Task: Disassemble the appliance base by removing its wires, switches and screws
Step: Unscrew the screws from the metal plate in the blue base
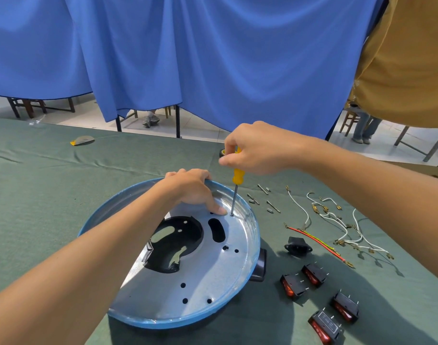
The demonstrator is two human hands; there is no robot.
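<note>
A round appliance base (200,282) with a blue rim and a silver inner plate lies on the green cloth. My left hand (193,188) grips its far rim, thumb pressed on the plate. My right hand (252,148) holds a yellow-handled screwdriver (238,175) upright, its tip on a screw (231,214) near the far edge of the plate. To the right lie several red rocker switches (315,275), a black socket (297,247), loose white wires (337,220), a red and yellow wire (320,242) and several screws (265,200).
A roll of tape (221,153) sits partly hidden behind my right hand. A small yellow and grey scrap (82,140) lies at the far left of the table (39,195). Blue curtains hang behind, with chair legs and people's feet beneath.
</note>
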